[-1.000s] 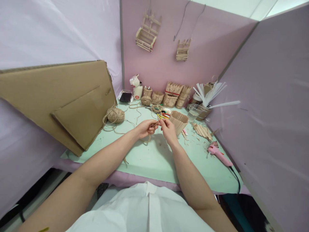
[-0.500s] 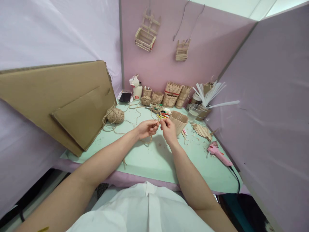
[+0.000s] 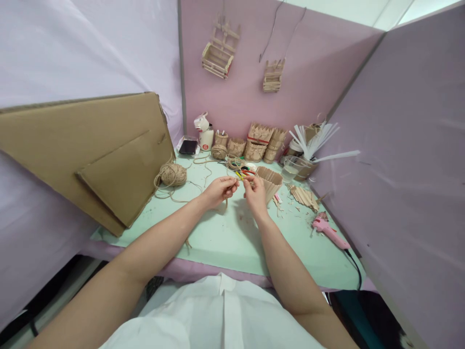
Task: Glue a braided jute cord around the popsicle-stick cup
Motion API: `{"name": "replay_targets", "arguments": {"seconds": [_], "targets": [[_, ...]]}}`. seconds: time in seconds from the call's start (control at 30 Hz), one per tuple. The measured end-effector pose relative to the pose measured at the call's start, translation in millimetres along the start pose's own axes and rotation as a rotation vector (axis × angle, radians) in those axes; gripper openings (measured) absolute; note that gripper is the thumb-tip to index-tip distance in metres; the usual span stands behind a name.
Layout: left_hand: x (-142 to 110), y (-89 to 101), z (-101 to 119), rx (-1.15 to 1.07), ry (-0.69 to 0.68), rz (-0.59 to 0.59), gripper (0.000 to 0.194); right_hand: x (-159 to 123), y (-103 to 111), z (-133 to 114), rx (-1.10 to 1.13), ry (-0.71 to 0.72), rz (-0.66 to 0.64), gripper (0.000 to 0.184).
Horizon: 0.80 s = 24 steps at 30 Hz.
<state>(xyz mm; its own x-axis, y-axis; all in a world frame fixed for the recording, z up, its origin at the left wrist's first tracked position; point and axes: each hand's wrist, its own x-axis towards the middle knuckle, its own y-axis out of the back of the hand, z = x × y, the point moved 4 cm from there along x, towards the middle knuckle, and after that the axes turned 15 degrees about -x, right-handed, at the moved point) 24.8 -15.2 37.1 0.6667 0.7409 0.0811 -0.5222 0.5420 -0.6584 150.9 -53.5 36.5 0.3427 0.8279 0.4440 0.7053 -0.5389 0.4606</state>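
Above the middle of the table, my left hand (image 3: 221, 191) is closed in a pinch on thin jute twine (image 3: 226, 203), whose end dangles below the fingers. Close by on the right, my right hand (image 3: 254, 194) is pinched too, its fingertips at the twine; the bit between them is very small. Just behind my right hand stands a basket of wooden sticks (image 3: 271, 180), partly covered by it. Pliers with yellow and red handles (image 3: 240, 175) lie beyond my fingertips beside a loose coil of twine (image 3: 236, 163). A ball of twine (image 3: 173, 174) rests to the left.
Cardboard panels (image 3: 123, 160) lean at the left. Along the back stand stick baskets (image 3: 255, 150), a white bottle (image 3: 206, 138) and a phone (image 3: 189, 147). A plastic cup (image 3: 291, 167), loose sticks (image 3: 304, 197) and a corded pink glue gun (image 3: 330, 230) are at the right.
My hands have drawn slightly apart, leaving a small gap between the fingertips. The dangling twine under my left hand has shifted. Things on the table look the same.
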Motion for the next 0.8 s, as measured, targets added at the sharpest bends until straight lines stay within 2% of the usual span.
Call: {"name": "replay_targets", "arguments": {"seconds": [0.1,0.2,0.5,0.57,0.73,0.8], "targets": [[2.2,3.6,-0.6,0.110,-0.114,0.089,0.026,-2.7,1.3,-4.8,0.006,0.012,0.035,0.028],[2.6,5.6,-1.5,0.214,-0.174,0.144,0.027,-5.5,1.6,-13.2,0.043,0.071,0.043,0.020],[-1.3,2.4,1.6,0.616,-0.311,0.105,0.028,-7.7,4.0,-21.3,0.013,0.142,0.062,0.015],[-2.4,0.6,2.4,0.670,-0.328,0.096,0.028,-5.8,2.7,-17.2,0.041,0.093,0.042,0.018],[-4.7,-2.5,2.9,0.725,-0.353,0.099,0.023,-2.8,-8.6,-0.8,0.291,-0.181,-0.145,0.025],[-4.7,-2.2,2.2,0.734,-0.355,0.101,0.022,-2.5,-10.4,2.0,0.346,-0.220,-0.164,0.026]]}}
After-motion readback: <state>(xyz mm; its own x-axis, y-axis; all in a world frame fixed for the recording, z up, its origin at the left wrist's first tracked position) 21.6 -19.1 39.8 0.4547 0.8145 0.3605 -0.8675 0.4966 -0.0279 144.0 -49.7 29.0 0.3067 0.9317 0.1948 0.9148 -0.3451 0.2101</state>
